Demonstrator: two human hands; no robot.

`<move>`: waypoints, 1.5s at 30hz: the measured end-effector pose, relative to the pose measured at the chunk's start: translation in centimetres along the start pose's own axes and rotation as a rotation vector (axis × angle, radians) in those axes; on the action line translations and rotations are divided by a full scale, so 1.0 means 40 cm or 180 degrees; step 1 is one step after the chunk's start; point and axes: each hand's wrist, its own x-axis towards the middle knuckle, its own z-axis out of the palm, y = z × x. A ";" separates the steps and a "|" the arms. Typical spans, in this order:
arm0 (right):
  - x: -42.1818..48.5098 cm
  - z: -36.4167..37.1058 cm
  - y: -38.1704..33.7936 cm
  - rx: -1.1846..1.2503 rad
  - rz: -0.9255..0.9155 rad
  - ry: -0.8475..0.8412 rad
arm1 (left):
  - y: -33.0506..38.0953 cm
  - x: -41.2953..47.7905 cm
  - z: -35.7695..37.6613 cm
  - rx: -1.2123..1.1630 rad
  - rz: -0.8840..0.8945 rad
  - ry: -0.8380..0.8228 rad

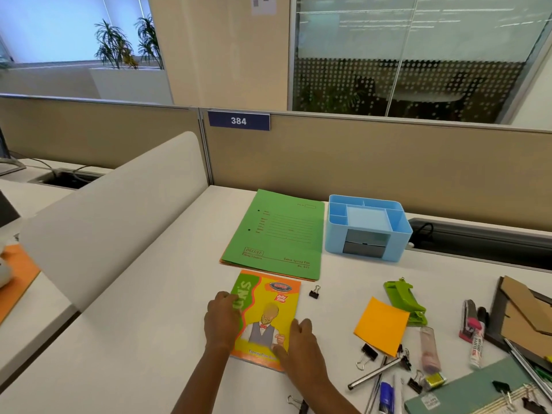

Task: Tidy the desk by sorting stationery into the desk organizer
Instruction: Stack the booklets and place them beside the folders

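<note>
Exercise book [268, 312] flat on the worktop [134, 339], near centre, its far edge just short of the green file folder [280, 234]. Left hand [222, 318] rests on the book's left edge, fingers loosely bent on the cover; right hand [298, 345] rests at the near right corner, thumb on the cover, fingers extended along the right edge; neither clasps anything. Blue desk organizer [334, 243] stands just right of the folder, far side. Open worktop extends left of the book; binder clip [314, 293], orange sticky pad [382, 324] and green hole punch [406, 303] lie to the right
</note>
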 end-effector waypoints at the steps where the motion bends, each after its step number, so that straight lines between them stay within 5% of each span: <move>1: 0.000 -0.001 0.000 -0.0033 -0.0046 -0.0005 | 0.000 0.000 0.001 -0.0005 -0.0002 0.0024; 10: 0.000 -0.005 0.017 -0.0161 -0.0350 0.0053 | -0.001 -0.011 0.014 0.0052 0.0082 0.0180; 15: -0.023 -0.035 0.073 0.0266 -0.0581 0.0605 | 0.023 -0.037 0.033 0.0138 0.0085 0.0316; 25: -0.089 -0.173 0.289 0.0454 -0.0302 0.1539 | 0.260 -0.168 0.147 -0.0345 0.1604 0.0278; 33: -0.195 -0.273 0.487 0.0459 0.0260 0.2032 | 0.430 -0.315 0.259 -0.1074 0.1777 -0.0559; 45: -0.365 -0.399 0.727 0.0304 0.0624 0.2792 | 0.662 -0.538 0.383 -0.0988 0.2510 -0.1253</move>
